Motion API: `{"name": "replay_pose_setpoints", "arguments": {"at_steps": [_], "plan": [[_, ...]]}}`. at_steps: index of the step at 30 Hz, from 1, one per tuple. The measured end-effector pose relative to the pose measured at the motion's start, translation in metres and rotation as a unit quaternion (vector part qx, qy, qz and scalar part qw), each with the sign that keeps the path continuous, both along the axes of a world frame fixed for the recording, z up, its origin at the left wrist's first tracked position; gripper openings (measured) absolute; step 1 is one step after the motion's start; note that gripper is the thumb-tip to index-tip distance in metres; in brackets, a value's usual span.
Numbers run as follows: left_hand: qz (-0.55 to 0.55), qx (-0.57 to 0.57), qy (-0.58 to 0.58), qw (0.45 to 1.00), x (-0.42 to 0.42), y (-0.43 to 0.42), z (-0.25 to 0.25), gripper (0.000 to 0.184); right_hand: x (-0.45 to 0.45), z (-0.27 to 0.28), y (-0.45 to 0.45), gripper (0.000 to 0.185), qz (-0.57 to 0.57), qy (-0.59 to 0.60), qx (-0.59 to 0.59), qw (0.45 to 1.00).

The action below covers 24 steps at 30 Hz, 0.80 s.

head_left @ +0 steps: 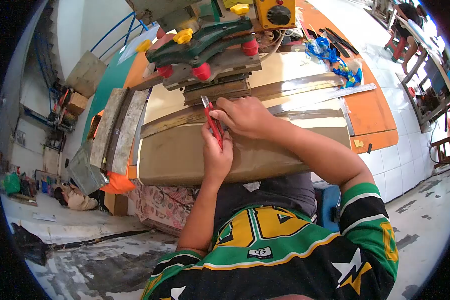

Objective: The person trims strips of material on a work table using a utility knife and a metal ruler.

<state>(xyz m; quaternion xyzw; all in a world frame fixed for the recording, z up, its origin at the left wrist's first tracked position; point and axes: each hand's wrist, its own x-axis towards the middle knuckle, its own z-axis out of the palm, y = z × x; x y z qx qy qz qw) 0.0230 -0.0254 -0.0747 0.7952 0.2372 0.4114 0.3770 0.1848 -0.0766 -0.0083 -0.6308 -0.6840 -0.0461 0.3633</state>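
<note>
A red utility knife [215,129] with a short silver blade points up and away from me, over the middle of the brown-covered board. My left hand [218,154] is closed around its lower part. At its upper end, close to the blade, my right hand [246,117] has its fingers curled and its thumb pressed against the red body. Just beyond my hands is the dark lower block [217,91] of a green press [205,44] with yellow knobs and red feet.
A metal ruler [352,91] and brown strips lie across the board [185,157]. Blue plastic wrapping [320,50] sits on the orange table [377,117] to the right. Metal bars [127,135] stand at the left. A yellow box [276,15] is behind the press. Another person [410,32] sits far right.
</note>
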Motion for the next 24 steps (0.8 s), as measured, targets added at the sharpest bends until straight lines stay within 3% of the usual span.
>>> {"name": "replay_pose_setpoints", "arguments": {"at_steps": [2,5,9,13,17,19,21,24], "plan": [[0.005,0.043,-0.016,0.999,-0.001,-0.001,0.004,0.055,0.004,0.002,0.000,0.035,0.026,-0.017,0.007,0.999],[-0.013,-0.033,0.008,0.999,-0.003,-0.007,0.016,0.053,0.011,0.007,0.001,0.036,0.071,-0.057,0.012,0.996],[-0.012,0.017,0.077,0.997,-0.003,-0.011,0.023,0.054,0.012,-0.006,0.007,0.037,0.094,-0.137,0.026,0.986],[0.001,0.068,0.101,0.993,-0.003,-0.010,0.021,0.058,0.007,-0.010,0.011,0.036,0.085,-0.138,0.050,0.985],[0.024,0.112,0.107,0.988,-0.005,-0.014,0.021,0.060,-0.019,-0.001,0.000,0.033,0.031,-0.065,-0.032,0.997],[0.000,0.032,0.127,0.991,-0.006,-0.019,0.025,0.063,-0.030,-0.003,0.000,0.034,0.000,-0.047,-0.056,0.997],[0.008,0.014,0.145,0.989,-0.006,-0.019,0.024,0.065,-0.036,-0.008,0.004,0.050,-0.069,0.094,-0.099,0.988],[0.021,0.007,0.165,0.986,-0.006,-0.019,0.019,0.065,-0.031,-0.006,0.004,0.056,-0.045,0.164,-0.120,0.978]]}}
